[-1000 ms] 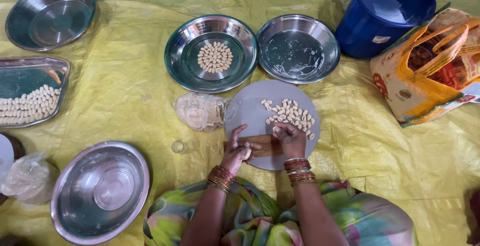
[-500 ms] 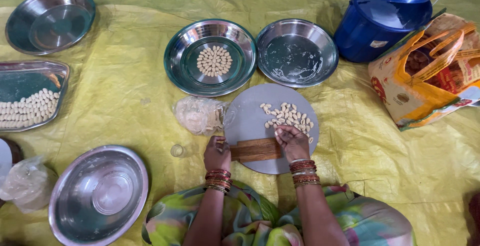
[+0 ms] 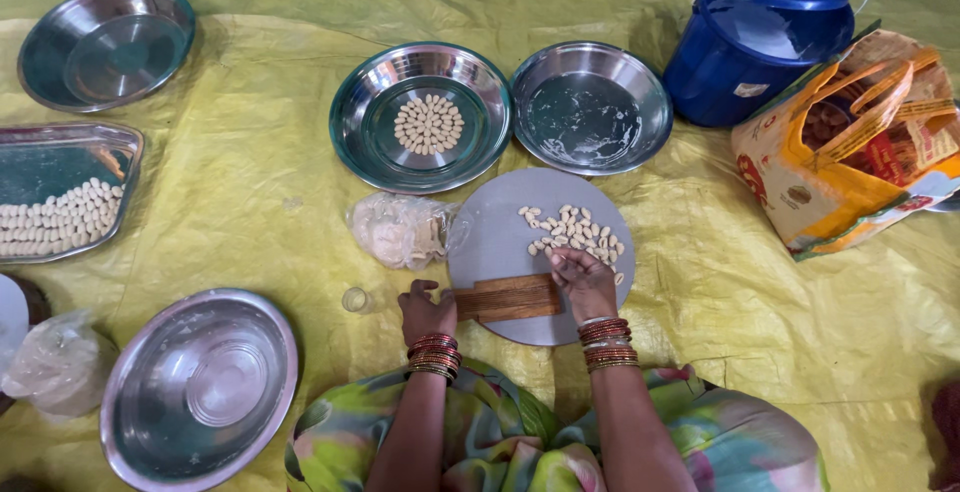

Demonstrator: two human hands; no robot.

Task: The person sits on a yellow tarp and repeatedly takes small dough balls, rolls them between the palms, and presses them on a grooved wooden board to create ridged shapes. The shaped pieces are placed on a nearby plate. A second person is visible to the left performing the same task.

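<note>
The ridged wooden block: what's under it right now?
The ridged wooden block lies on the round grey board, left hand at its end, right hand over its other end. Anything beneath the block is hidden.

A yellow sheet point(image 3: 250, 182) covers the floor. At its far left corner sits an empty steel bowl point(image 3: 105, 44); a rectangular tray point(image 3: 60, 152) of pale pieces lies at the left edge. A blue lidded bucket point(image 3: 765, 37) and a printed bag point(image 3: 850, 142) stand at the far right. A large steel basin point(image 3: 200, 387) rests near the front edge.
</note>
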